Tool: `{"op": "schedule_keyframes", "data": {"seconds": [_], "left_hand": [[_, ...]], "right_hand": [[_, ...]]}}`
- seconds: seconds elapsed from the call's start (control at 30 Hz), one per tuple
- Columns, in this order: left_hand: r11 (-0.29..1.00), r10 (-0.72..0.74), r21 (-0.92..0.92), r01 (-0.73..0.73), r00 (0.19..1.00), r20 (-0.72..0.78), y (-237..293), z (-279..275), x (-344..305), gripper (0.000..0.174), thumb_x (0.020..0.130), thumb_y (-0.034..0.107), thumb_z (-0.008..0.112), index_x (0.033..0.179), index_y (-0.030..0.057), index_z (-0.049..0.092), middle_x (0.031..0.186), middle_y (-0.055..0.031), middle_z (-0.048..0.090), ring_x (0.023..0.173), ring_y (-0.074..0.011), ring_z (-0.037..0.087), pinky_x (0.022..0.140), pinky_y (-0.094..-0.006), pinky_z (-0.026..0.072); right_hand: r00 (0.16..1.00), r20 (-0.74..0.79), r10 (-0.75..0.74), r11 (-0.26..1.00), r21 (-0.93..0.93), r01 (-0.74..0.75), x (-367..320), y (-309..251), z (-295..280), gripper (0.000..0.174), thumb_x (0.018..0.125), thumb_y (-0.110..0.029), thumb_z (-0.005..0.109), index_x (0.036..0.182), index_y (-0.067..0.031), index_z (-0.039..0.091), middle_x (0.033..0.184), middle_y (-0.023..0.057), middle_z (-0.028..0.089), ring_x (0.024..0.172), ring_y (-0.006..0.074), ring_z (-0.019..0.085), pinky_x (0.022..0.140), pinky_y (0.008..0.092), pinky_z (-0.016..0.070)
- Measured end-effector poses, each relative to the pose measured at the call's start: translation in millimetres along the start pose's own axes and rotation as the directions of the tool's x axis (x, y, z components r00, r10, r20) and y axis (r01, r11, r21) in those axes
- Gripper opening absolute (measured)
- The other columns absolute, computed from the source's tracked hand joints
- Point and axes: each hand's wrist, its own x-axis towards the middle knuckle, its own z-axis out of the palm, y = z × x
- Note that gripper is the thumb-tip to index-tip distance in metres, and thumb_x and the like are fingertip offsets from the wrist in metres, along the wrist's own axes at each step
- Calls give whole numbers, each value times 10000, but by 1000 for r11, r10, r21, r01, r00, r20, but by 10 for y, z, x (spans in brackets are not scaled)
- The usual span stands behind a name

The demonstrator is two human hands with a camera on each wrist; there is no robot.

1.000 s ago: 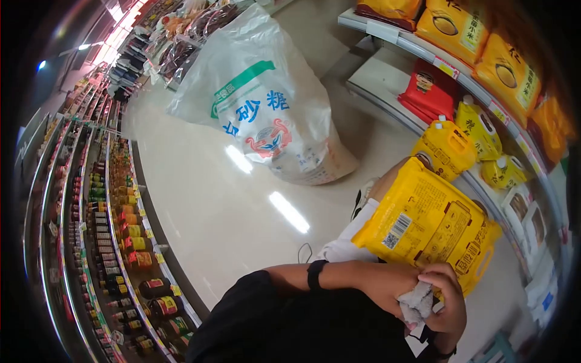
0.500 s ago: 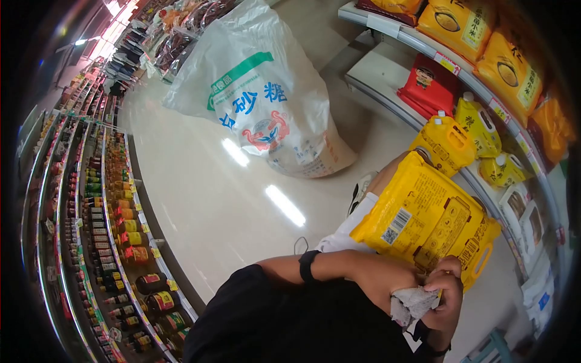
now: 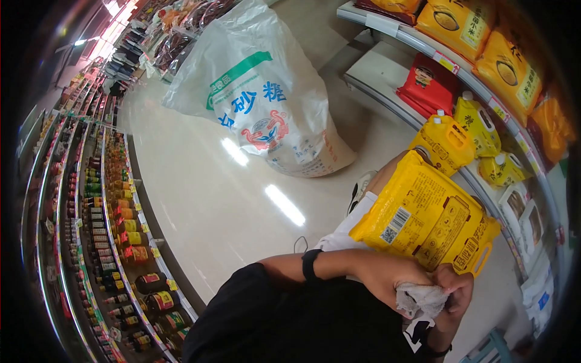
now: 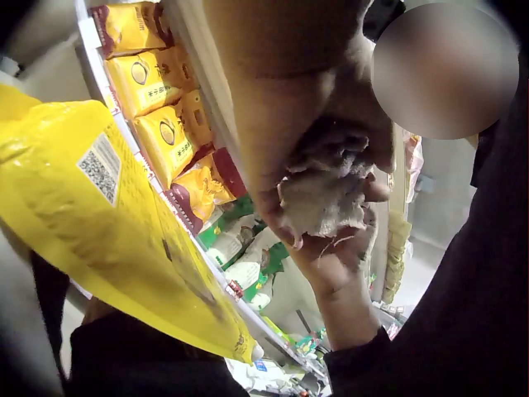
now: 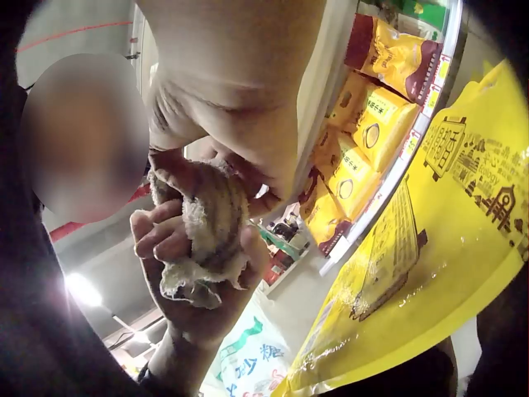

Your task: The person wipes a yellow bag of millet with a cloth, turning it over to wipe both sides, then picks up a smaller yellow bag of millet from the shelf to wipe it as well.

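A crumpled grey-white cloth (image 3: 420, 297) is bunched between my two hands, close in front of the black shirt. My left hand (image 3: 390, 277) holds it, its fingers curled round the folds in the right wrist view. With its thumb and fingers, my right hand (image 3: 457, 293) grips the cloth's other side. Frayed edges of the cloth (image 5: 211, 227) stick out between the fingers. Just beyond the hands, a large yellow printed bag (image 3: 423, 212) with a handle hole and a barcode lies over the lap. Parts of the cloth are hidden inside the hands.
A big white sack (image 3: 266, 103) with blue characters stands on the shiny floor (image 3: 200, 212). On the right, a curved shelf (image 3: 378, 75) carries orange bags, a red bag (image 3: 428, 85) and yellow spouted pouches (image 3: 445, 145). Shelves of bottles (image 3: 136, 239) run along the left.
My right hand has shifted slightly right, with its fingers farther from the left hand. More of the cloth shows between them. The yellow bag stays on the lap.
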Motion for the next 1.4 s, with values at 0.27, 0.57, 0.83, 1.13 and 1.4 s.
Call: {"op": "schedule_keyframes", "data": {"seconds": [0.27, 0.57, 0.83, 1.13, 1.4], "left_hand": [[865, 151, 500, -47, 974, -169, -76, -205, -97, 469, 819, 337, 846, 1143, 67, 641, 1055, -122, 670, 1099, -344, 623, 1070, -542, 384], [887, -36, 438, 145, 968, -248, -50, -160, -149, 481, 826, 179, 816, 1228, 57, 582, 1216, -170, 603, 1207, -402, 520, 1012, -453, 452], [999, 47, 27, -40, 931, -363, -37, -178, -134, 365, 882, 142, 783, 1146, 47, 550, 1122, -83, 646, 1086, -181, 601, 914, -346, 474], [999, -14, 37, 29, 929, -371, 118, -120, -101, 364, 912, 153, 781, 1167, 73, 535, 1084, -38, 629, 1042, -139, 605, 894, -307, 483], [988, -133, -10, 153, 823, -552, 225, -31, 61, 252, 985, 239, 725, 1142, 65, 632, 1103, -50, 647, 1039, -141, 616, 882, -304, 495]], "right_hand": [[990, -47, 131, 953, -269, -139, 37, 137, 95, 710, 664, 83, 764, 1197, -132, 348, 1106, 109, 463, 1073, 230, 493, 980, 358, 411], [958, -30, 284, 958, 58, -282, 41, 98, -50, 647, 713, 69, 765, 1152, -123, 330, 1125, 96, 501, 1100, 201, 530, 984, 344, 444], [956, -11, 294, 891, 365, -269, 13, 121, -28, 592, 752, 42, 764, 1074, -136, 300, 1055, 172, 566, 966, 230, 600, 874, 384, 513], [967, 177, 182, 843, 478, -246, -99, 215, 14, 626, 689, 22, 744, 1163, -149, 372, 1048, 182, 635, 995, 321, 639, 872, 442, 522], [856, 489, 169, 969, 75, -234, 302, -82, 3, 190, 777, -251, 754, 728, -69, 734, 1186, 170, 731, 1208, 368, 601, 1093, 479, 404]]}}
